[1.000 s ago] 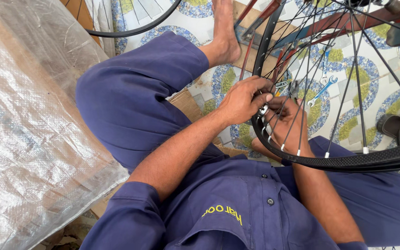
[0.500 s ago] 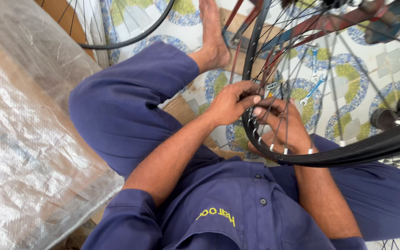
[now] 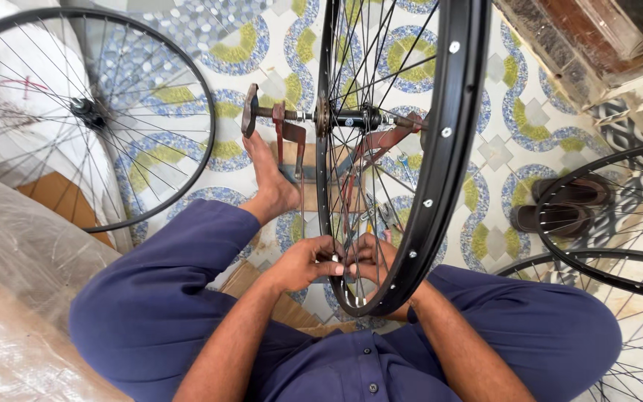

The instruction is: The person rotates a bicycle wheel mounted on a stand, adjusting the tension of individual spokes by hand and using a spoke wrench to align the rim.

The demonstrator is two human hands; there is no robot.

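1. Left hand comes in from the lower left, forearm angled up towards the wheel, fingers curled in and the grip pressed together on something small at the bottom of the bicycle wheel. It looks like a spoke end or nipple by the rim, but it is too small to name for sure.
2. Right hand sits just behind the spokes, partly hidden by them. Its fingers are bent and closed in around the same spot, touching the left hand's fingertips; exactly what it pinches I cannot tell.
3. The right forearm runs up from the lower right and passes under the black rim, which crosses over the wrist.
4. The wheel itself stands upright and edge-on to the camera, its hub clamped on an axle in a reddish truing stand on the floor. Its lowest part hangs right between the two hands, above the lap.
5. The person sits on the patterned tile floor in blue clothes, left knee raised, bare left foot stretched out touching the base of the stand.
6. Around them: a second spoked wheel leans at upper left against a white sack, more wheels lie at right, and a pair of dark sandals rests near those.
7. Clear plastic sheeting covers a bundle at lower left.
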